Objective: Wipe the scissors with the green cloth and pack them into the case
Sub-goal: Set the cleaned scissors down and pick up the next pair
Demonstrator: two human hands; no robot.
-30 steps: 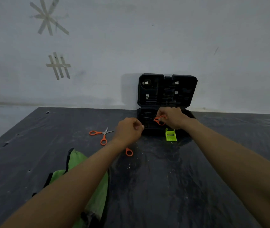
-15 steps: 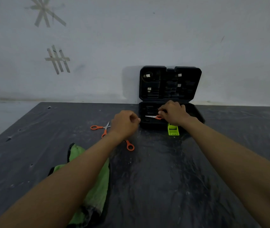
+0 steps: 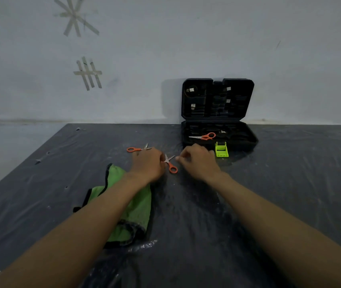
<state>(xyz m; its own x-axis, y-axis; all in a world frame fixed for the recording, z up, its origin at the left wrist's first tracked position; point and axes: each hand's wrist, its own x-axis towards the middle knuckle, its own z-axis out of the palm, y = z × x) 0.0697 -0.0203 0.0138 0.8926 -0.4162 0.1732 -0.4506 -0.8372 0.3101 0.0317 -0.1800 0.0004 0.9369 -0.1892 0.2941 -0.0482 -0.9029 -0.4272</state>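
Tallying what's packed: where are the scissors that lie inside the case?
In the head view, those scissors lie in the lower half of the black case, right of centre, blades pointing left, just behind the lime-green holder.

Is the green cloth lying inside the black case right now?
No, the green cloth lies on the table, well apart from the case.

We see three small orange-handled scissors. Gripped scissors point(image 3: 170, 165): left hand point(image 3: 147, 166) pinches them near the pivot, lying flat, blades slightly apart and pointing away to the right. Second scissors point(image 3: 137, 149): just beyond-left of the grip, flat, partly hidden. Third scissors point(image 3: 203, 136): well beyond-right of the grip, closed, inside the case point(image 3: 217, 100), which is black and open with its lid upright. Cloth point(image 3: 134, 213): green, dark-edged, crumpled, nearer than the grip.
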